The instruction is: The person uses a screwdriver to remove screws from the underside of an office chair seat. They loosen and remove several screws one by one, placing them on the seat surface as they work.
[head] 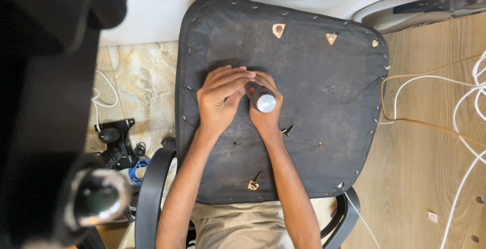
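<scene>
At the far left stands a dark, blurred upright chair part (45,102) with a round metal end (98,198) close to the camera; beside it, on the beige marbled tile floor (142,82), lie a black mechanism plate with a knob (114,140) and a coil of blue cable (135,170); a black curved plastic armrest (149,188) rises just right of them. In the middle, an upturned black fabric-covered chair seat base (314,102), stapled round its edge, rests across the person's lap; the left hand (220,102) lies on it with fingers bent narrow, their tips touching the tool shaft; just beside it the right hand (263,110) is wrapped round a screwdriver with a dark handle and a round silver end cap (262,98), held upright near the seat's centre; a loose black screw (288,130) lies just right of that wrist, another (255,179) nearer the body. To the right, white cables (471,127) and an orange wire (405,120) trail over the light wooden floor (415,188); grey ribbed hoses (400,1) lie at the top.
</scene>
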